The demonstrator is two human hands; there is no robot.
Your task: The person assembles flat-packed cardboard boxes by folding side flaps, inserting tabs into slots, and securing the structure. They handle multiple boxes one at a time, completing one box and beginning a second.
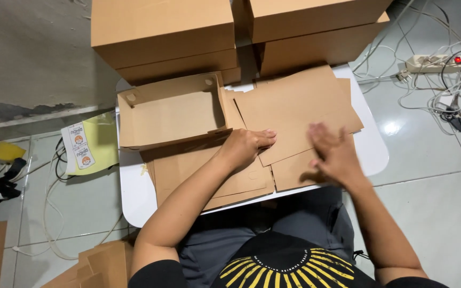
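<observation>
A person's left hand (pixel 246 145) is pressing, fingers curled, on a flat cardboard sheet (pixel 300 109) while the blurred, open right hand (pixel 334 154) is sweeping across it; one folded box tray (pixel 169 112) sits beside, several flat blanks (pixel 198 176) remaining underneath

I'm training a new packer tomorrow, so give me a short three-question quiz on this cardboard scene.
1. True or false: the left hand rests on the flat cardboard sheet on the white table.
2. Multiple choice: where does the half-folded open box sit? A) left of the left hand, on the table; B) on the floor; C) on top of the closed boxes.
3. Fill in: the right hand looks blurred, and behind the table stand stacked closed ____ boxes.

Key: 1 true; 2 A; 3 cardboard.
</observation>
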